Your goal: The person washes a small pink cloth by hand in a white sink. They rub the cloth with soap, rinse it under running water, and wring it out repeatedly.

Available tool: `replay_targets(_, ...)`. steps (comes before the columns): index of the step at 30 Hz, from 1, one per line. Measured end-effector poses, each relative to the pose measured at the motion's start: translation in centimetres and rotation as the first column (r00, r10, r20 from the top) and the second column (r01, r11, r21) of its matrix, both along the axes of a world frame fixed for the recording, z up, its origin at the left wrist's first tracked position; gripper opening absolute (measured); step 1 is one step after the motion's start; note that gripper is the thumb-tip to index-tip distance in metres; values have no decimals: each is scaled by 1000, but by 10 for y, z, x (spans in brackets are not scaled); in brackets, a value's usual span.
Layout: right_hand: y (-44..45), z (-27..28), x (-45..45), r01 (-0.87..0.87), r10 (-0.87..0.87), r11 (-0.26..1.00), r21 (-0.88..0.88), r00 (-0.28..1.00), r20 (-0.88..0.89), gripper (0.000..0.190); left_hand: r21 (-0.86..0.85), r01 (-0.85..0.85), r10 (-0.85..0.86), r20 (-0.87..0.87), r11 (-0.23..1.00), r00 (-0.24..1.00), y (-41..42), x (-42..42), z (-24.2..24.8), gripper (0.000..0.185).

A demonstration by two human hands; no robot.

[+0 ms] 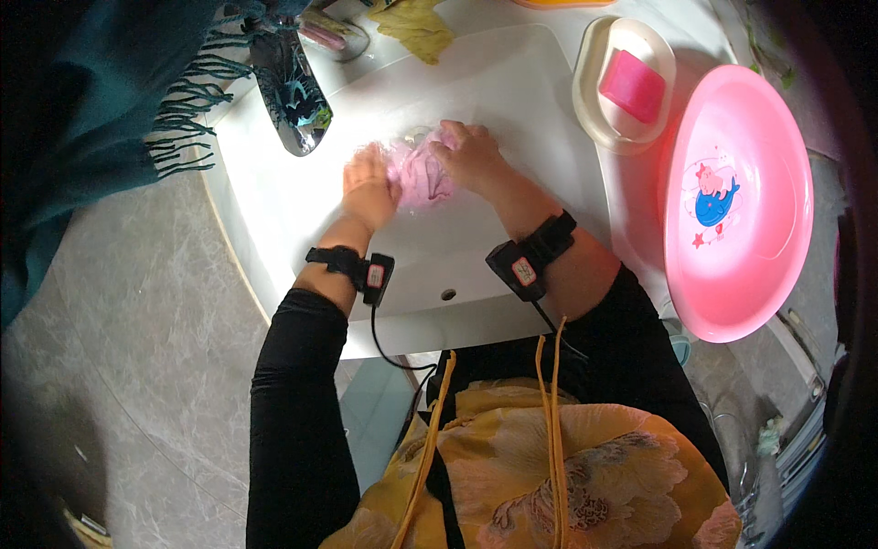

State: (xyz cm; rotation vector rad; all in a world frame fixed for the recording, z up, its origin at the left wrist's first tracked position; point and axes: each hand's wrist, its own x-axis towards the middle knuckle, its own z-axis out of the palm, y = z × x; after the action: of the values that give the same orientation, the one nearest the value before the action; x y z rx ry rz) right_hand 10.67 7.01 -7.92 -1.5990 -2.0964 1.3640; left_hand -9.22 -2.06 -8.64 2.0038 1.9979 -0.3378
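A wet, crumpled pink cloth (426, 175) lies in the white washbasin (418, 264), with what looks like splashing water on its left side. My right hand (473, 156) grips the cloth's upper right side with bent fingers. My left hand (370, 189) is against its left edge, back up and fingers stretched forward; whether they grasp any fabric is unclear. Partly behind the cloth shows a round metal drain fitting (416, 135). A shiny chrome faucet (293, 103) reaches over the basin to the upper left of my left hand.
Right of the basin, a pink soap bar (632, 86) rests in a cream soap dish (588, 82). A pink plastic washbowl (761, 274) stands beside it. Fringed teal fabric (103, 117) hangs at left. A yellowish leaf (415, 27) overhangs the back rim. Cables trail from both wrist straps.
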Motion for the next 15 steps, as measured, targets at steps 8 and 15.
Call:
replay_targets(8, -5, 16, -2, 78, -98, 963, -260, 993, -63, 75, -445, -716, 799, 540, 538, 265, 33, 17, 27, 40)
replay_targets(15, 1, 24, -3, 47, -773, 287, -957, 601, -202, 66, -741, -261, 572, 652, 618, -498, 48, 73, 111, 39)
